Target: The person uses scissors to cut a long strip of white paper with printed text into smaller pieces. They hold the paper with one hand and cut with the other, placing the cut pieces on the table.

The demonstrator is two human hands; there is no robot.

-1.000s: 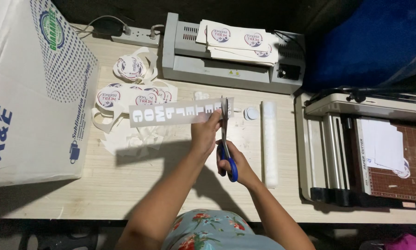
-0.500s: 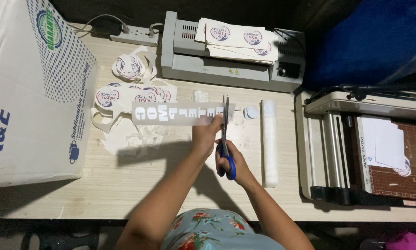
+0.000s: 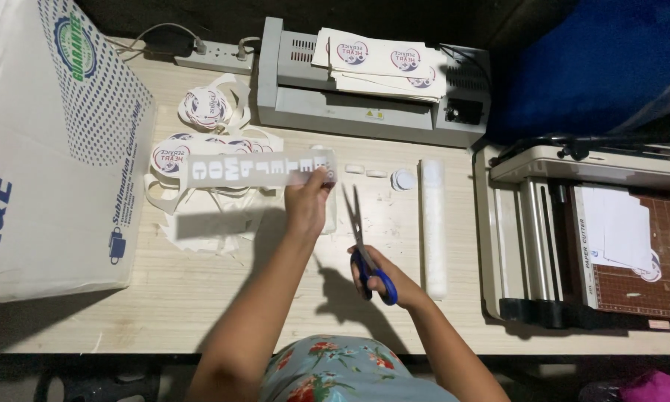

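Note:
My left hand [image 3: 307,199] pinches the right end of a long clear laminated strip [image 3: 256,168] with white shapes on it and holds it level above the wooden table [image 3: 201,298]. Blue-handled scissors [image 3: 363,242] sit in my right hand [image 3: 379,277], blades pointing away from me and slightly apart, just right of the strip's end and clear of it. Under the strip lie round printed stickers [image 3: 172,155] and white paper offcuts [image 3: 201,223].
A grey laminator [image 3: 364,115] with printed sheets [image 3: 379,63] on top stands at the back. A paper trimmer [image 3: 595,238] fills the right side. A large white cardboard box [image 3: 44,141] stands left. A power strip [image 3: 212,52], a white roll [image 3: 433,223] and small cut pieces [image 3: 402,179] lie nearby.
The strip has moved left, away from the scissors. The scissors have pulled back towards me and now sit apart from the strip's right end.

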